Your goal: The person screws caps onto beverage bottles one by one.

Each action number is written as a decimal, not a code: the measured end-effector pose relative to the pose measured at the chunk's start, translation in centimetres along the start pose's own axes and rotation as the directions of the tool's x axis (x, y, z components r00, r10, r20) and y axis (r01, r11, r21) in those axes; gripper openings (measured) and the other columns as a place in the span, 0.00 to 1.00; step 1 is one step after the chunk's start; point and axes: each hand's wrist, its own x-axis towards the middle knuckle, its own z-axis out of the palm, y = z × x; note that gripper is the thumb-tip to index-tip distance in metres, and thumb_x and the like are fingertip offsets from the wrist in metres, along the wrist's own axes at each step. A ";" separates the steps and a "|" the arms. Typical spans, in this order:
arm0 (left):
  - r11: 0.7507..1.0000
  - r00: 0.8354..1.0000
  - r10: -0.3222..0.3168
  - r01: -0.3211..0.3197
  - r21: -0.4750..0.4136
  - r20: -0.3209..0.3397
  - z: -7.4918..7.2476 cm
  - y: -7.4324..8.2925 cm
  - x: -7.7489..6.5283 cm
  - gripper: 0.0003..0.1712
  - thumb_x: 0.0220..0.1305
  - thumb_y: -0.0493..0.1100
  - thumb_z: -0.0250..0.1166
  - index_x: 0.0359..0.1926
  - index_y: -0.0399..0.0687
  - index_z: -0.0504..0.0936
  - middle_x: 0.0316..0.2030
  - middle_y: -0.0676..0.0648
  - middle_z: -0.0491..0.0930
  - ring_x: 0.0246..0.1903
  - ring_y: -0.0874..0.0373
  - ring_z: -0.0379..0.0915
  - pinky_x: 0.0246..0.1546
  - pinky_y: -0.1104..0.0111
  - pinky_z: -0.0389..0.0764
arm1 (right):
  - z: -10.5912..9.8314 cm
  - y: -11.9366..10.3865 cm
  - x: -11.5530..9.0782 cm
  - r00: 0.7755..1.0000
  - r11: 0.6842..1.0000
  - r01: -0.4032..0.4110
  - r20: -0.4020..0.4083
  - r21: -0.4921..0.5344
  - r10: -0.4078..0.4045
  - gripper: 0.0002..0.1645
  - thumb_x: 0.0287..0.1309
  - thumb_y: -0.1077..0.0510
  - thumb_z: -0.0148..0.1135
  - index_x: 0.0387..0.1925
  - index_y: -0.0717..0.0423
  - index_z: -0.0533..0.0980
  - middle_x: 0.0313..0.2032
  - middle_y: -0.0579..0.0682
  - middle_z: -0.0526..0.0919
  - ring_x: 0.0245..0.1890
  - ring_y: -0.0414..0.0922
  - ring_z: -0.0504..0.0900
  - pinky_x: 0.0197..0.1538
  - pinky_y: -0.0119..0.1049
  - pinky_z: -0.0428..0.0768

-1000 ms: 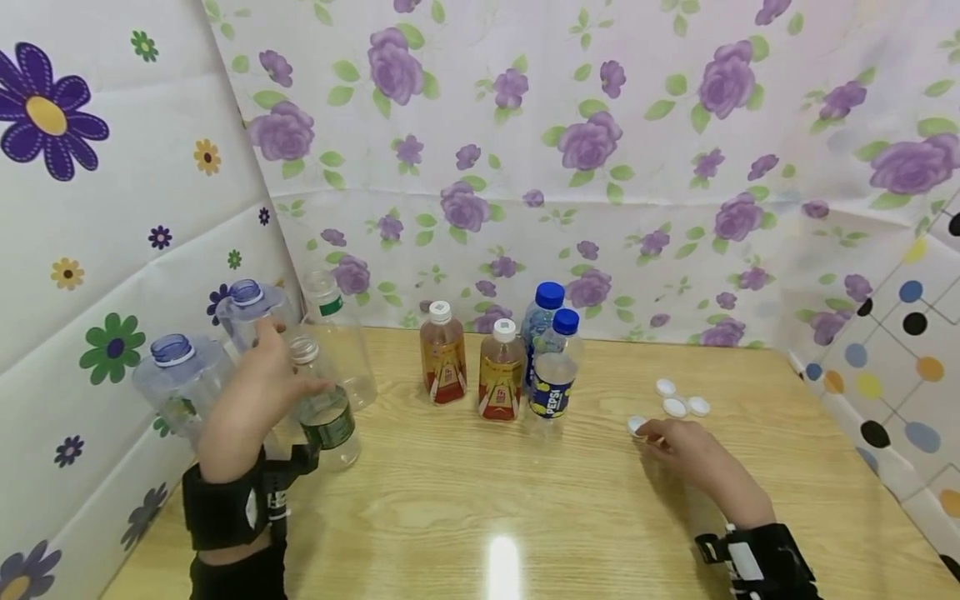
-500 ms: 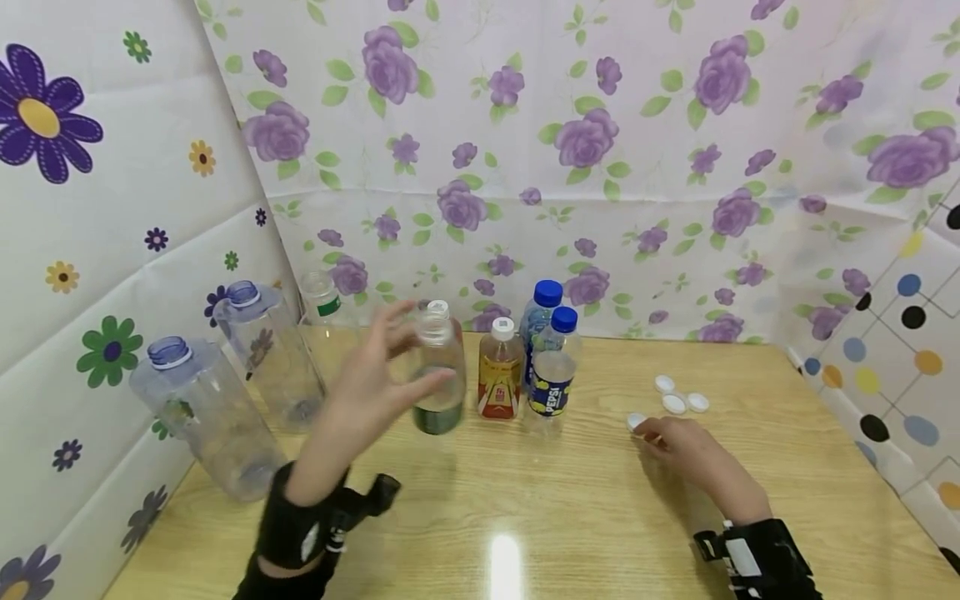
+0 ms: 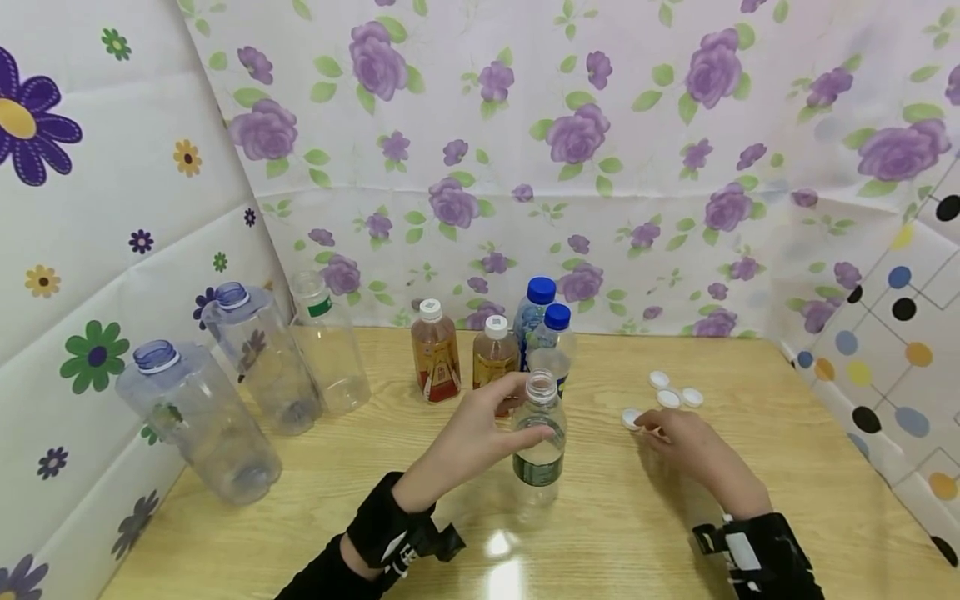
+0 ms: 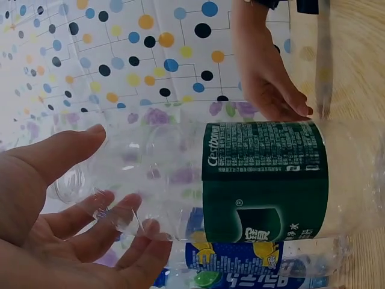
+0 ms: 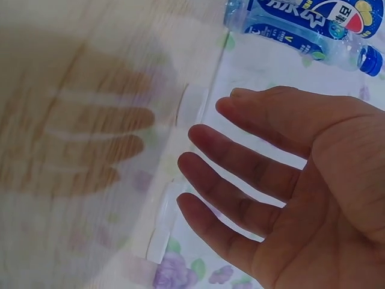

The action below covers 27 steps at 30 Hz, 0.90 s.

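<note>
Bottle [image 3: 538, 472]: clear plastic, dark-green lbl w/ white print, "C'estbon" + Chinese chars. Uncapped, bare neck ring-ridged. Approx upright in head view, just R of ctr, lower half; base touching wood or not, can't tell. Upper body gripped in L hand [image 3: 486, 423], thumb on near side. In L wrist view it runs sideways: neck at L edge, lbl ctr-R.

Cap [image 3: 631, 418]: small, white, round, lying flat on wood, R of ctr in head view, a bit below mid-height. Right by R hand [image 3: 686, 446] fingertips; contact unclear.
</note>
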 end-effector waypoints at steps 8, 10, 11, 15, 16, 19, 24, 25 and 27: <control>1.000 0.999 0.000 0.000 -0.008 0.034 0.4 0.1 0.3 0.38 0.65 0.52 0.72 0.72 0.58 0.67 0.64 0.55 0.73 0.63 0.57 0.70 0.65 0.63 0.74 | 0.2 0.1 0.1 0.998 0.999 0.024 -0.056 -0.030 -0.026 0.11 0.61 0.67 0.68 0.46 0.64 0.83 0.41 0.59 0.86 0.41 0.57 0.85 0.45 0.53 0.86; 1.000 0.999 -0.006 0.006 -0.010 0.047 0.7 0.1 0.4 0.41 0.63 0.53 0.73 0.73 0.58 0.65 0.66 0.55 0.71 0.65 0.59 0.68 0.67 0.66 0.72 | 0.4 0.1 0.0 0.995 0.999 0.027 -0.094 -0.037 -0.030 0.13 0.61 0.67 0.69 0.47 0.65 0.82 0.43 0.60 0.85 0.43 0.59 0.84 0.47 0.54 0.85; 1.000 0.999 -0.006 0.006 -0.008 0.051 0.8 0.1 0.4 0.43 0.62 0.51 0.74 0.74 0.57 0.64 0.67 0.54 0.70 0.66 0.58 0.67 0.68 0.66 0.71 | 0.4 0.2 -0.1 0.993 0.999 0.027 -0.116 -0.041 -0.032 0.14 0.60 0.67 0.69 0.48 0.65 0.82 0.44 0.62 0.84 0.44 0.60 0.84 0.47 0.55 0.84; 1.000 0.998 -0.014 0.013 0.010 0.059 1.1 0.1 0.4 0.45 0.62 0.48 0.74 0.75 0.54 0.62 0.69 0.51 0.68 0.69 0.55 0.66 0.69 0.66 0.70 | 0.9 0.3 0.1 0.981 0.996 0.050 -0.182 -0.074 -0.063 0.20 0.56 0.69 0.71 0.51 0.66 0.80 0.46 0.65 0.81 0.46 0.63 0.82 0.49 0.58 0.83; 1.000 0.998 -0.016 0.015 0.015 0.058 1.2 0.1 0.3 0.45 0.62 0.47 0.74 0.75 0.53 0.61 0.69 0.49 0.69 0.68 0.53 0.66 0.69 0.65 0.71 | 1.0 0.3 0.2 0.979 0.995 0.057 -0.190 -0.081 -0.072 0.21 0.55 0.70 0.72 0.52 0.67 0.80 0.46 0.65 0.81 0.46 0.63 0.82 0.49 0.57 0.83; 0.999 0.997 -0.043 0.042 0.015 0.061 1.3 0.0 0.2 0.46 0.62 0.48 0.74 0.76 0.54 0.60 0.67 0.48 0.71 0.67 0.51 0.68 0.68 0.66 0.72 | 1.4 0.2 0.6 0.974 0.992 0.072 -0.207 -0.100 -0.092 0.23 0.52 0.71 0.73 0.51 0.68 0.79 0.46 0.67 0.80 0.46 0.64 0.81 0.48 0.57 0.84; 0.998 0.995 -0.069 0.069 0.003 0.073 1.6 -0.4 0.0 0.47 0.63 0.51 0.73 0.77 0.58 0.57 0.68 0.49 0.71 0.69 0.52 0.67 0.69 0.67 0.70 | 1.9 0.0 1.0 0.977 0.995 0.054 -0.200 -0.086 -0.070 0.22 0.53 0.70 0.74 0.50 0.70 0.79 0.48 0.68 0.80 0.47 0.65 0.81 0.50 0.57 0.84; 0.998 0.995 -0.068 0.068 0.000 0.075 1.6 -0.5 0.0 0.47 0.63 0.51 0.73 0.76 0.58 0.56 0.68 0.49 0.70 0.69 0.53 0.67 0.69 0.68 0.69 | 1.9 -0.1 1.1 0.979 0.995 0.046 -0.193 -0.083 -0.062 0.22 0.54 0.69 0.73 0.51 0.71 0.79 0.48 0.68 0.80 0.47 0.65 0.81 0.51 0.57 0.83; 0.998 0.995 -0.066 0.067 -0.007 0.078 1.7 -0.6 0.0 0.46 0.64 0.51 0.72 0.76 0.60 0.56 0.68 0.48 0.71 0.69 0.53 0.67 0.70 0.67 0.69 | 2.0 -0.1 1.2 0.983 0.996 0.037 -0.175 -0.078 -0.050 0.22 0.55 0.68 0.73 0.52 0.71 0.79 0.49 0.68 0.80 0.48 0.65 0.81 0.52 0.58 0.82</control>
